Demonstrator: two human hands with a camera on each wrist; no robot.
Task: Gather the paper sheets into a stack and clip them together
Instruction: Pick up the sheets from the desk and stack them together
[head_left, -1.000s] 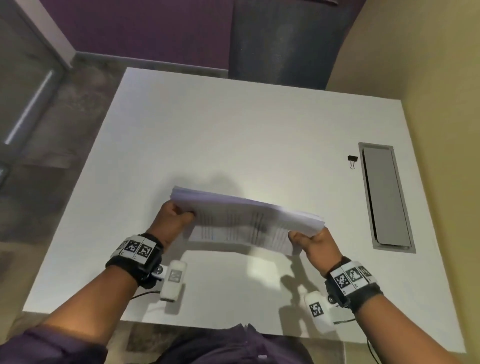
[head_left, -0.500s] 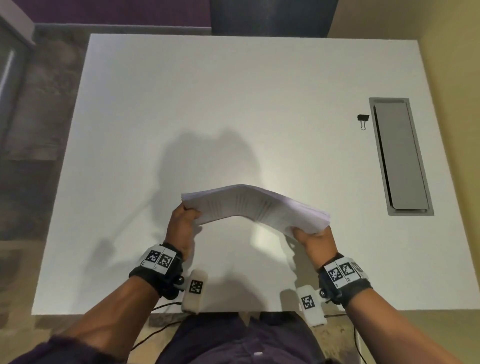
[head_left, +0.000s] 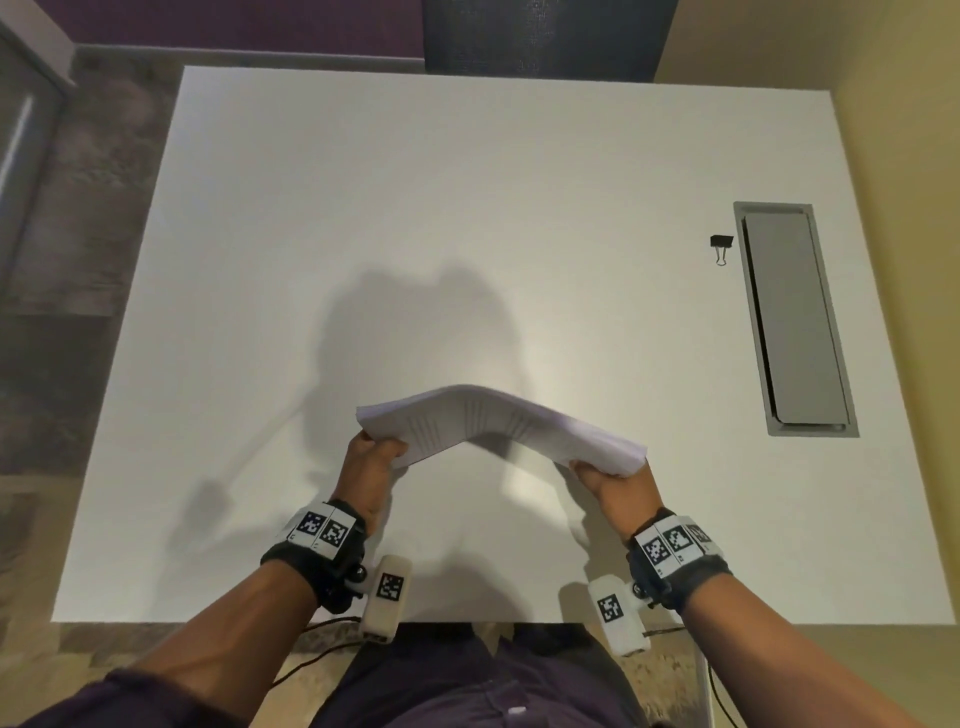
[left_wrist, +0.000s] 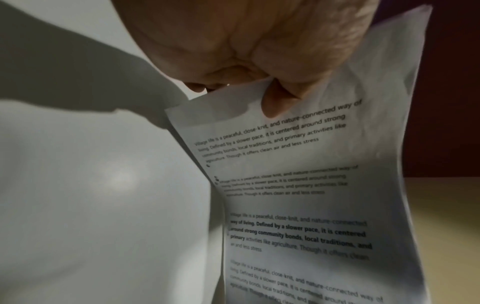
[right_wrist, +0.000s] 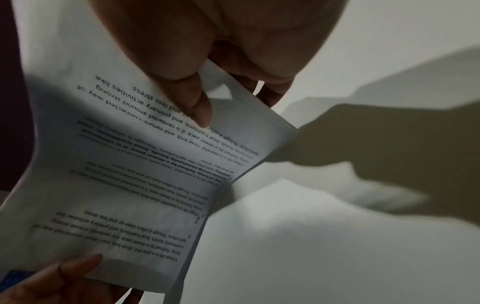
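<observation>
1. Left hand (head_left: 370, 457) pinches the stack's (head_left: 498, 423) left end, thumb on the printed face.
2. The stack hangs above the table (head_left: 467, 234), bowed upward — light, floppy, apt to fan; best gripped at its short edges.
3. Right hand (head_left: 618, 480) pinches the right end.
4. The clip (head_left: 720, 246) lies far right — untouched.

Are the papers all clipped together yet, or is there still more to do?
Not yet. Done: the paper sheets are already gathered into one stack. In hand: the left hand and right hand each grip one end, and the stack bows upward in the middle, above the table. Left: the black binder clip lies on the table beside the grey hatch, untouched. It must be fetched and put on.
</observation>
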